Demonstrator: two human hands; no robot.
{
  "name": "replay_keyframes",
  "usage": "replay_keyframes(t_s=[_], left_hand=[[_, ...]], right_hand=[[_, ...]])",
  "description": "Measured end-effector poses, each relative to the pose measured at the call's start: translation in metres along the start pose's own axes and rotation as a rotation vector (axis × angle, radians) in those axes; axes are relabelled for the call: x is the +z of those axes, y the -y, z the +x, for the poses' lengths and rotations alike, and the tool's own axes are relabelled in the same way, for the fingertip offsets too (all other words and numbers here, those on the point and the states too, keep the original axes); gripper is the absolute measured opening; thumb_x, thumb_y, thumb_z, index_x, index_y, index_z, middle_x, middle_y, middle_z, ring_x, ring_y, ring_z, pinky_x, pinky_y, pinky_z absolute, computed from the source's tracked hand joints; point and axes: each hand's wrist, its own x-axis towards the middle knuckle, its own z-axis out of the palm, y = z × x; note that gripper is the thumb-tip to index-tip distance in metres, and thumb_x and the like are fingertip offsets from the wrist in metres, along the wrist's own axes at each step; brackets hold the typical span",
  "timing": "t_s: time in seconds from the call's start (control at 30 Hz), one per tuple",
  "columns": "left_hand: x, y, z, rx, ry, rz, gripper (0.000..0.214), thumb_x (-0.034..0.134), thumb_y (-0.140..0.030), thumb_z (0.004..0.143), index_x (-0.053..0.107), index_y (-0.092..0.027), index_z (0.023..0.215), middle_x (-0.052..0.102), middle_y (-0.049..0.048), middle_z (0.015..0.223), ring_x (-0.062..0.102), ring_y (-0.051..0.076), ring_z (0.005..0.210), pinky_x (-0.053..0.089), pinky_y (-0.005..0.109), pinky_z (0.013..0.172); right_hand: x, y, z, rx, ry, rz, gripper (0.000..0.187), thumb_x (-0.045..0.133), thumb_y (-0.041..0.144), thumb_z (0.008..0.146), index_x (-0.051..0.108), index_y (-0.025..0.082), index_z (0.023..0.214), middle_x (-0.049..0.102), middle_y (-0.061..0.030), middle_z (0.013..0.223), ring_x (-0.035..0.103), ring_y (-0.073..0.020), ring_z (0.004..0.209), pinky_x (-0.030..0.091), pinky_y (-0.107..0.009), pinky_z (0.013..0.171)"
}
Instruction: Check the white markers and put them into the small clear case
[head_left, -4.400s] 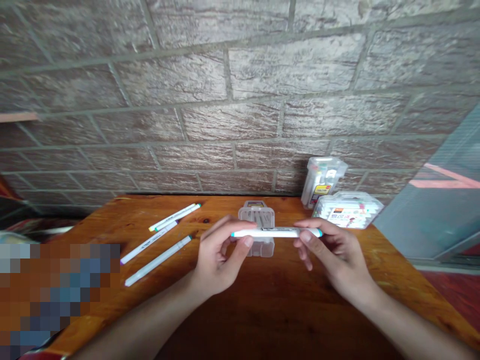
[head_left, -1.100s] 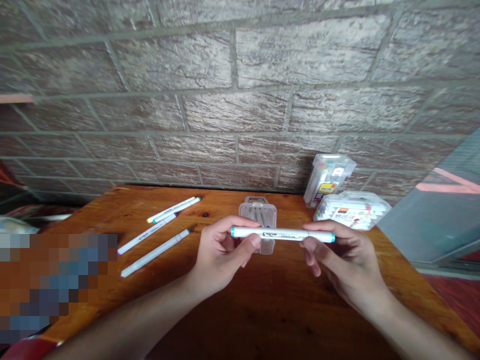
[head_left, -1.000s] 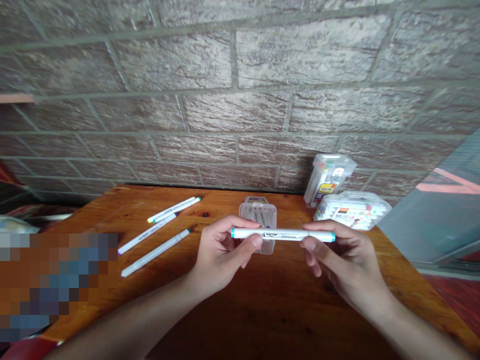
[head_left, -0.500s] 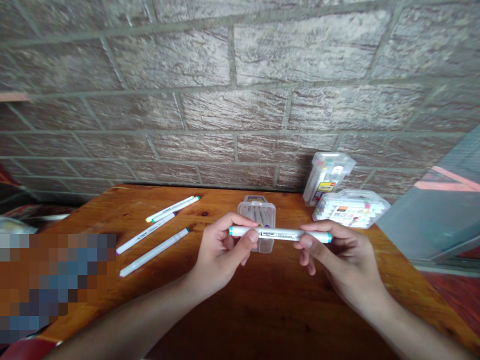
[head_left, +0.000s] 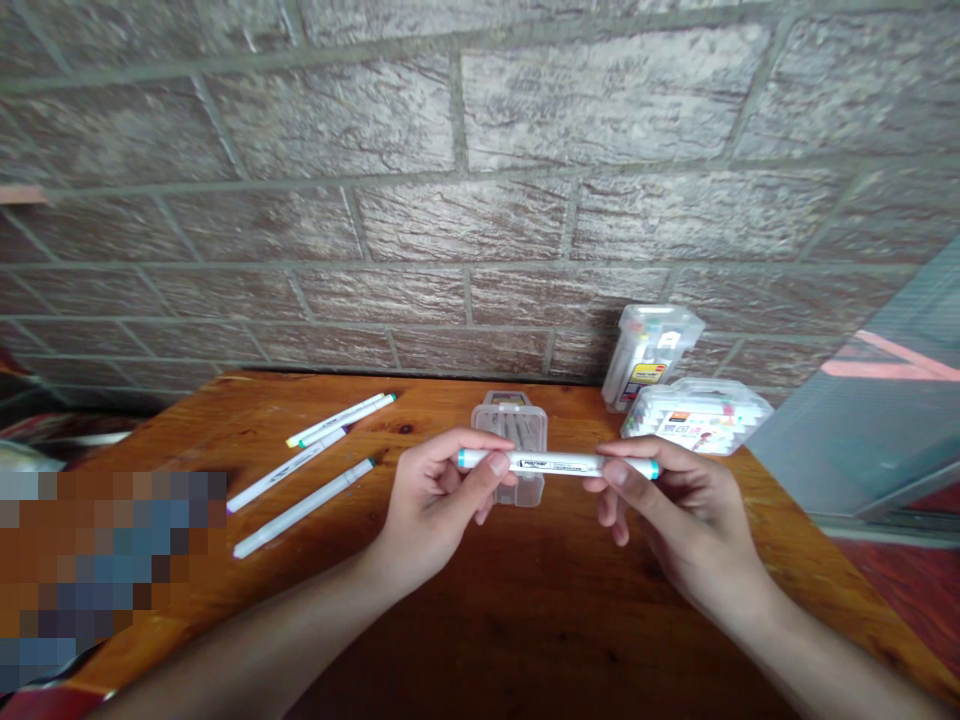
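A white marker [head_left: 551,464] with light-blue ends and black print lies level between my two hands, above the table. My left hand [head_left: 442,495] pinches its left part between thumb and fingers. Near the other end, my right hand [head_left: 679,500] grips it the same way. Behind the marker is an open clear plastic case [head_left: 510,412] with a few markers in it, partly hidden by the held marker and my left fingers. To the left, several white markers lie loose on the wood, among them a grey-white one [head_left: 304,510] and one with a purple end [head_left: 289,470].
A clear box of markers [head_left: 651,355] stands upright at the back right of the wooden table [head_left: 480,620]. Another clear marker case [head_left: 697,418] lies before it. A stone-block wall [head_left: 420,220] rises behind the table. The lower left is pixelated.
The view has shifted slightly. Both hands keep hold of the marker, which stays level in nearly the same place.
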Motion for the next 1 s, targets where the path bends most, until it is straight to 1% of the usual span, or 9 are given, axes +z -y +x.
replay_keyframes(t_s=[0.1,0.2,0.3,0.43,0.57,0.7,0.83,1.0], left_hand=[[-0.0003,0.0008,-0.0003,-0.01,0.013,-0.01,0.022,0.078,-0.036,0.094,0.079,-0.015,0.102,0.079,0.0066,0.073,0.055,0.009,0.046,0.047,0.022,0.045],[-0.0004,0.0023,-0.0011,-0.009,0.027,-0.027,0.023,0.076,-0.037,0.095,0.079,-0.016,0.104,0.079,0.0069,0.075,0.055,0.009,0.047,0.048,0.022,0.047],[-0.0003,0.003,-0.0014,-0.01,0.012,0.011,0.022,0.079,-0.035,0.094,0.078,-0.015,0.102,0.076,0.0051,0.07,0.056,0.009,0.047,0.045,0.021,0.046],[-0.0001,0.0033,-0.0006,-0.017,0.011,0.045,0.025,0.082,-0.037,0.09,0.078,-0.014,0.098,0.074,0.0042,0.068,0.054,0.008,0.044,0.041,0.02,0.042],[-0.0008,0.0026,0.0003,-0.014,0.008,0.049,0.024,0.082,-0.037,0.09,0.079,-0.014,0.097,0.074,0.0038,0.067,0.054,0.008,0.044,0.04,0.019,0.042],[-0.0023,0.0016,0.0005,-0.002,-0.012,0.053,0.021,0.082,-0.035,0.09,0.081,-0.016,0.098,0.072,0.0022,0.065,0.054,0.008,0.045,0.042,0.019,0.043],[-0.0022,0.0033,0.001,-0.013,-0.008,-0.027,0.019,0.08,-0.034,0.093,0.081,-0.016,0.101,0.075,0.0031,0.069,0.054,0.008,0.046,0.045,0.02,0.045],[-0.0014,0.0066,0.0023,-0.028,0.009,-0.156,0.018,0.079,-0.032,0.095,0.079,-0.017,0.105,0.079,0.0051,0.077,0.055,0.008,0.048,0.047,0.02,0.047]], right_hand=[[-0.0008,-0.0005,0.0002,-0.007,0.008,0.005,0.015,0.086,0.031,0.09,0.083,0.022,0.101,0.081,-0.0062,0.074,0.067,-0.0148,0.05,0.056,-0.023,0.041],[-0.0008,-0.0006,0.0008,-0.028,0.017,-0.004,0.013,0.085,0.029,0.09,0.083,0.022,0.101,0.079,-0.0047,0.07,0.067,-0.014,0.049,0.055,-0.022,0.041],[0.0007,0.0,0.0015,-0.048,0.015,-0.029,0.014,0.088,0.028,0.087,0.084,0.021,0.099,0.077,-0.0036,0.065,0.066,-0.0135,0.047,0.055,-0.021,0.04],[0.0022,0.0006,0.0016,-0.044,0.0,-0.043,0.017,0.091,0.029,0.083,0.084,0.02,0.095,0.078,-0.0044,0.066,0.066,-0.014,0.045,0.054,-0.022,0.039],[0.0016,0.0008,0.0013,-0.019,0.003,-0.011,0.016,0.088,0.032,0.087,0.084,0.021,0.097,0.079,-0.0054,0.068,0.065,-0.0141,0.045,0.054,-0.023,0.039],[-0.0002,0.0016,0.002,-0.006,0.034,0.034,0.013,0.085,0.032,0.09,0.085,0.022,0.099,0.081,-0.0065,0.073,0.068,-0.0147,0.048,0.055,-0.022,0.04],[-0.002,0.0029,0.0029,0.014,0.047,0.059,0.013,0.084,0.032,0.092,0.086,0.024,0.103,0.084,-0.0073,0.08,0.07,-0.0152,0.05,0.057,-0.023,0.042],[-0.0023,0.0065,0.0026,0.044,0.045,0.083,0.016,0.081,0.033,0.094,0.084,0.022,0.106,0.085,-0.0089,0.085,0.07,-0.0153,0.052,0.057,-0.023,0.044]])
